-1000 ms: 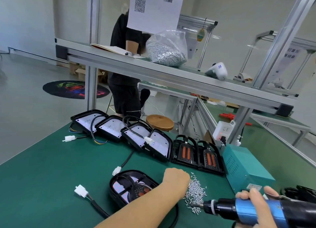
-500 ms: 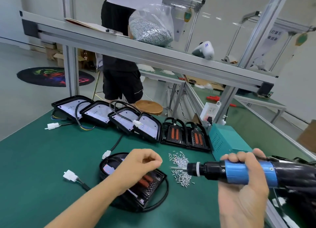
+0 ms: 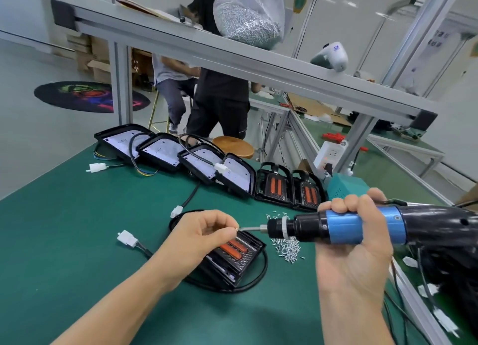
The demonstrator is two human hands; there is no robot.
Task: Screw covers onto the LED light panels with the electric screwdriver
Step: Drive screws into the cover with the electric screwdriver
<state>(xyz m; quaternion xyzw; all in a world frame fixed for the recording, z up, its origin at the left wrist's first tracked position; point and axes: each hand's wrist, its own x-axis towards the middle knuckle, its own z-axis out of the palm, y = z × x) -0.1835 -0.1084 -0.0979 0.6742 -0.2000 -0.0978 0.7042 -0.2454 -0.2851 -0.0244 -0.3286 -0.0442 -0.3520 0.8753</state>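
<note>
the right hand (image 3: 354, 243) grips the screwdriver (image 3: 336, 228), now raised level above the desk (image 3: 64, 241). the left hand (image 3: 204, 237), up from the screw pile (image 3: 287, 249), pinches a screw at the bit, just above the light panel (image 3: 232, 256). loading looks nearly done; driving likely follows. beyond the panel, more panels (image 3: 181, 156) wait.

Honestly, you won't find anything you can actually read here. There's a hanging sign (image 3: 439, 38) up by the top right corner with dark characters on it, but they're way too blurred to make out. The white handheld device (image 3: 332, 57) on the upper shelf has a small blue mark, and you can't tell what that says either. The white panels (image 3: 160, 149) along the far edge of the tabletop carry tiny dark marks, nothing legible.
</note>
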